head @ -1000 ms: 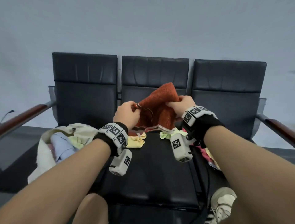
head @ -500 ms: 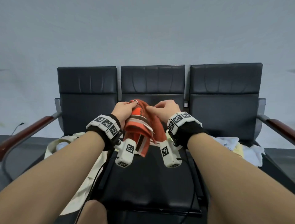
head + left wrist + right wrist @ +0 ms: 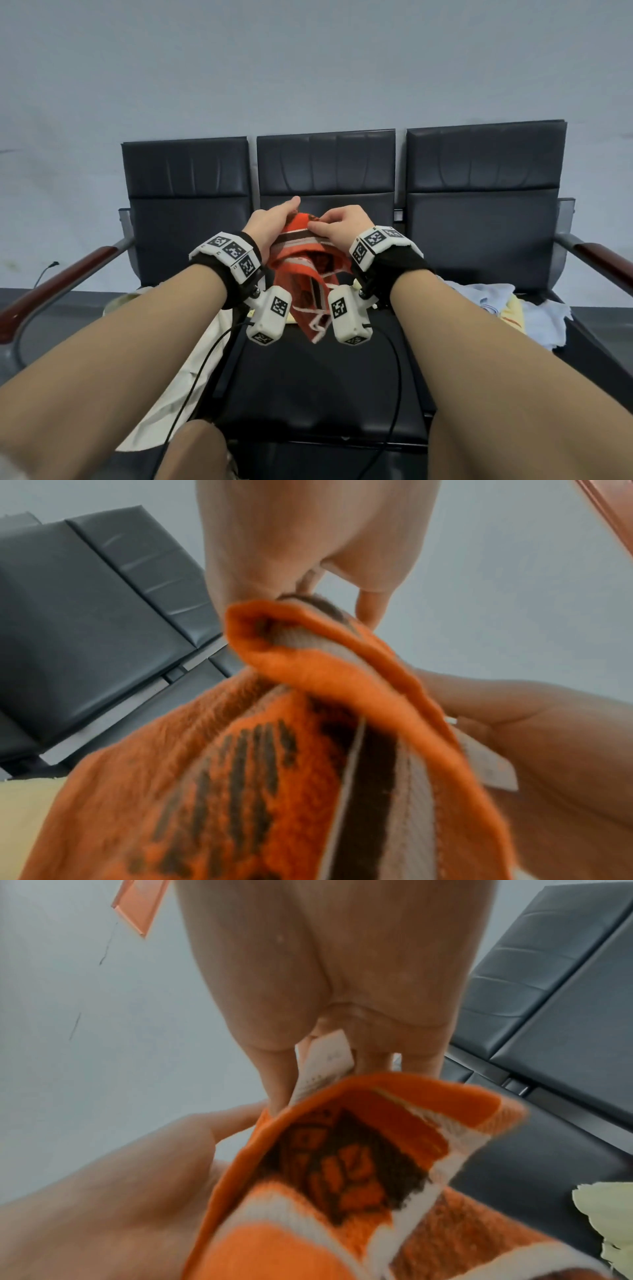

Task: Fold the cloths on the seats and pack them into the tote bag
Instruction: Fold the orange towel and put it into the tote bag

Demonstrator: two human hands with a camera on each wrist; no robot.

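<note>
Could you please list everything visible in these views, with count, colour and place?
orange towel: one, orange with brown and white stripes, held up over the middle seat.
care label: one, white, at the towel's top edge by the right fingers.
tote bag: one, cream, on the left seat, mostly hidden behind the left forearm.
loose cloths: a pile, pale blue, white and yellow, on the right seat; count unclear.
seats: three, black, in a row against the grey wall.
armrests: two, reddish-brown, at either end.
wrist cameras: two, white, with black cables.
left hand: holds the towel's top edge.
right hand: pinches the same edge.
</note>
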